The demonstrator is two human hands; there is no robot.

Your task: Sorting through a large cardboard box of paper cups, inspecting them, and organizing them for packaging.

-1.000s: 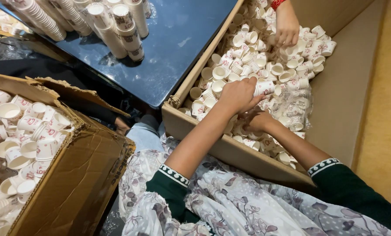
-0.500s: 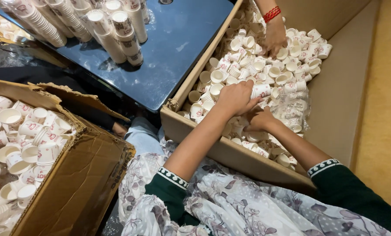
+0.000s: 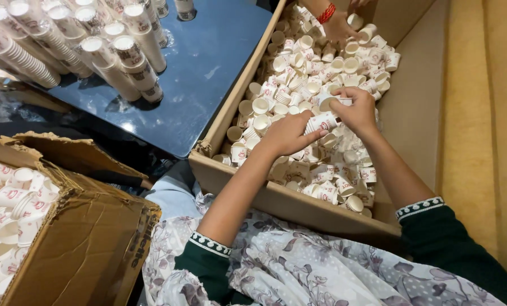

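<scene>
Your left hand (image 3: pixel 287 135) and right hand (image 3: pixel 352 109) meet over the middle of the big open cardboard box (image 3: pixel 248 190), and between them they grip a short nested stack of small white paper cups with red print (image 3: pixel 321 122), lying on its side. The left hand's fingers are curled around the stack's near end; the right hand's fingers are closed on the far end and on a cup just beside it. Neither hand is open.

Judged from their look, these cups are very light, thin-walled and easy to crush, so you would want a gentle pinch around the rim or a loose wrap of the fingers around the stack's sides, not a squeeze at mid-wall. Nested cups probably slide apart readily, so support at both ends seems wise. The paper looks dry and not slippery.

All around your hands the box is filled with a loose heap of the same white paper cups (image 3: pixel 299 73), tumbled every way. At twelve o'clock from your hands, another person's hand with a red bangle (image 3: pixel 335 25) rests in the heap. At ten o'clock, on the dark blue glossy desk (image 3: pixel 208 68), lie long stacked columns of paper cups (image 3: pixel 123 56). At eight o'clock a second, torn cardboard box (image 3: pixel 89 238) holds more loose cups (image 3: pixel 10 198).
</scene>
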